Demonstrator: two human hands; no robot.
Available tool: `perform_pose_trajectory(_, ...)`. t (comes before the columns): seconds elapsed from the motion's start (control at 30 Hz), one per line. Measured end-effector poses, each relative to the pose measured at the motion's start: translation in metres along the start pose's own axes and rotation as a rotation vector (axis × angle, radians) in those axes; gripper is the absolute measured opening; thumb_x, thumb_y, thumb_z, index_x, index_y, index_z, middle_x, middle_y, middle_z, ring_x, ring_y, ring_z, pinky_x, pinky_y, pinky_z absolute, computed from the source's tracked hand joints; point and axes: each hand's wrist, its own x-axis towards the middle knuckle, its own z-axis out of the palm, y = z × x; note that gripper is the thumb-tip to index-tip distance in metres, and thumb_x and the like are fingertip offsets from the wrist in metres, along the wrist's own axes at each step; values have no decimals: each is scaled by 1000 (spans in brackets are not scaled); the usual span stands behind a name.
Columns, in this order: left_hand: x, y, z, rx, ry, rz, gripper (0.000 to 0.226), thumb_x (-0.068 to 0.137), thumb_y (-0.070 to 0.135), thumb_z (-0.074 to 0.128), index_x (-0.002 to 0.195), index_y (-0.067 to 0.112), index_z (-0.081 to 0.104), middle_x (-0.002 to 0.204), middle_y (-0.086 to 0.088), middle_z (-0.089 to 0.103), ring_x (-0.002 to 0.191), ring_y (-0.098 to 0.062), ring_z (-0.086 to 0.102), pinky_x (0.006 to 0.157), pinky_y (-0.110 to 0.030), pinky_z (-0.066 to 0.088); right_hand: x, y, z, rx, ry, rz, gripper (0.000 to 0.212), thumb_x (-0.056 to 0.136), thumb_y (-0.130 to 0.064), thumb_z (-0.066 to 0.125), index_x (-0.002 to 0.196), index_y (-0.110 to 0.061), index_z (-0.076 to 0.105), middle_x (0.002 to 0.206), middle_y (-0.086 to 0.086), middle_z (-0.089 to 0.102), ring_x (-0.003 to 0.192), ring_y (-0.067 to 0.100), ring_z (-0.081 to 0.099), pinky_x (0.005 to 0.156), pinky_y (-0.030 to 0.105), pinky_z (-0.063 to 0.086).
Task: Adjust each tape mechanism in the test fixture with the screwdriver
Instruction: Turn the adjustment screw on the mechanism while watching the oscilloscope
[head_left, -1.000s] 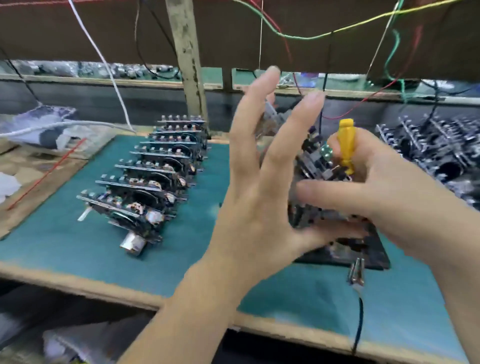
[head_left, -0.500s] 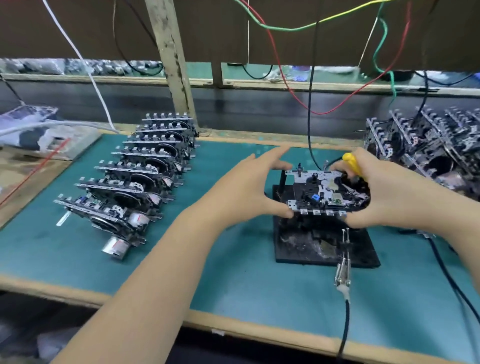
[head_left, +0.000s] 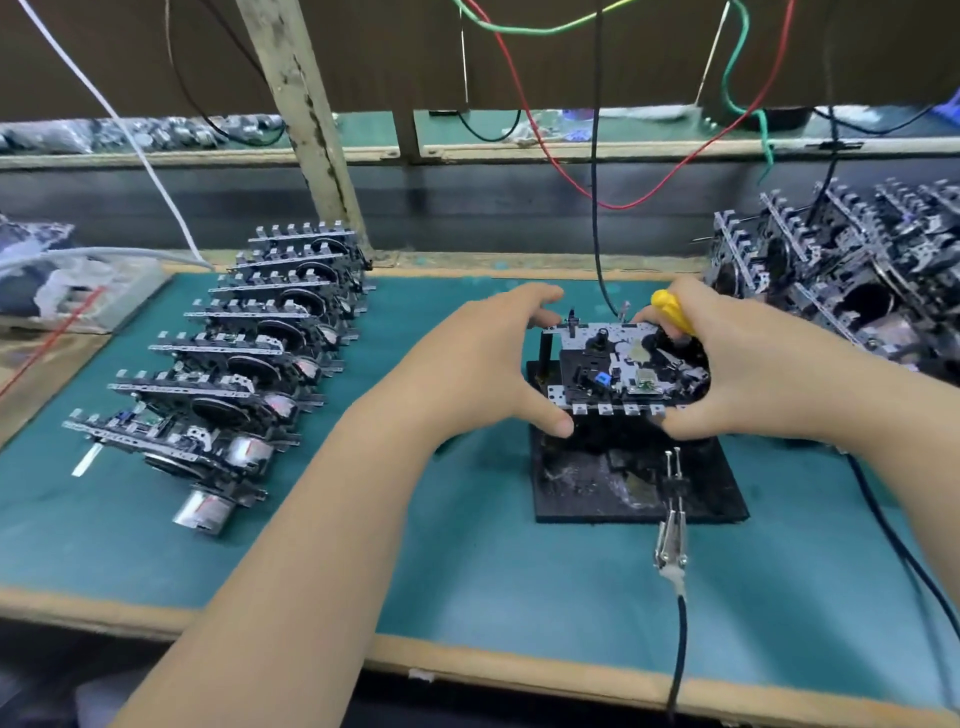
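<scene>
A tape mechanism (head_left: 618, 366) lies flat on the black test fixture (head_left: 582, 483) in the middle of the green mat. My left hand (head_left: 483, 364) grips its left edge, thumb at the near corner and fingers over the far corner. My right hand (head_left: 753, 369) holds the mechanism's right side, thumb on the near edge. The yellow-handled screwdriver (head_left: 672, 309) is tucked in that same hand, with its handle sticking out near the fingers; its tip is hidden.
A row of several tape mechanisms (head_left: 244, 364) stands on edge at the left of the mat. A pile of more mechanisms (head_left: 852, 270) lies at the right. A metal clip on a black cable (head_left: 671, 540) rests at the fixture's front edge. Wires hang overhead.
The mechanism was held up in the air between both hands; it has come down onto the fixture. Both hands now hold it there, nearly still over the last half second.
</scene>
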Motion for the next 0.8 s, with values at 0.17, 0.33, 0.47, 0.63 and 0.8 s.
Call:
perform_pose_trajectory(0.17, 0, 8, 12, 11, -36, -14, 115, 63, 42, 93, 156, 32, 26, 151, 15, 39, 139, -7, 39, 108, -30, 39, -9, 9, -19, -32, -118, 58, 83, 40, -67, 78, 96, -31, 28, 113, -2, 53, 99, 20, 58, 82, 41, 52)
perform_pose_trajectory(0.33, -5, -1, 11, -135, -19, -35, 114, 67, 43, 90, 158, 36, 23, 148, 25, 43, 139, 2, 38, 104, -21, 31, -11, 25, -34, -5, -180, 61, 78, 52, -56, 84, 93, -37, 21, 147, -23, 45, 67, -7, 64, 67, 34, 49)
perform_pose_trajectory(0.47, -1, -2, 3, -126, -45, -48, 112, 63, 40, 94, 156, 35, 30, 145, 24, 49, 135, 3, 42, 101, -20, 33, -5, 27, -35, 7, -120, 51, 75, 53, -54, 91, 91, -56, 26, 140, -24, 52, 74, -3, 62, 64, 27, 43)
perform_pose_trajectory(0.63, 5, -1, 2, -109, -56, -56, 113, 60, 40, 96, 153, 35, 33, 141, 25, 49, 131, -1, 47, 96, -21, 34, -3, 28, -31, -2, -107, 62, 75, 52, -47, 95, 86, -40, 29, 138, -18, 56, 81, -16, 55, 66, 18, 35)
perform_pose_trajectory(0.8, -12, -20, 1, 87, -38, -141, 122, 63, 63, 83, 161, 34, 17, 165, 16, 20, 151, -12, 22, 119, -38, 28, -10, 28, -29, 122, -93, 85, 79, 57, -38, 95, 99, -36, 29, 141, -17, 55, 112, 1, 56, 77, 22, 40)
